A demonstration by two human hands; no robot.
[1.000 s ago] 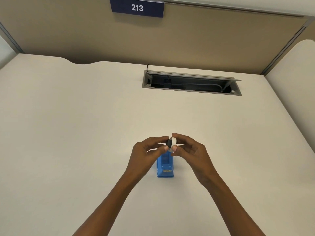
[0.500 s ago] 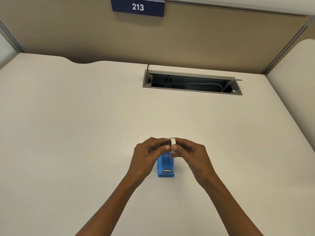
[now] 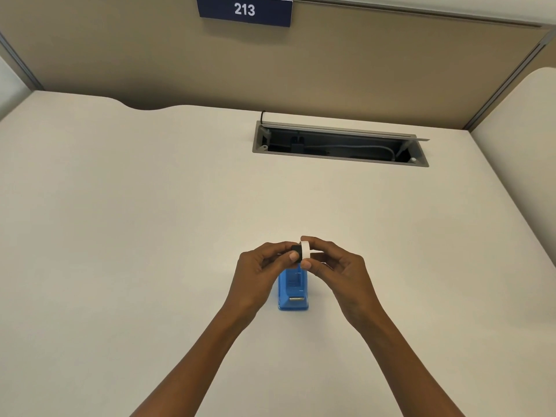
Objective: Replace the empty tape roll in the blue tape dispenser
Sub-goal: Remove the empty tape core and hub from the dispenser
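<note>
The blue tape dispenser (image 3: 293, 293) stands on the white desk (image 3: 150, 236), its metal cutter end facing me. Just above its far end, both hands meet. My left hand (image 3: 260, 273) pinches a small black spindle (image 3: 296, 251) between thumb and fingers. My right hand (image 3: 340, 270) grips a white tape ring (image 3: 305, 250) edge-on between thumb and forefinger, pressed against the black spindle. The far part of the dispenser is hidden behind my fingers.
An open grey cable tray (image 3: 340, 145) with wires inside is recessed in the desk at the back. A beige partition with a blue sign reading 213 (image 3: 244, 9) rises behind. A second desk surface (image 3: 517, 139) lies at the right.
Both hands stayed above the dispenser, dipping slightly and returning. The black spindle and the white ring remain pressed together between the fingertips.
</note>
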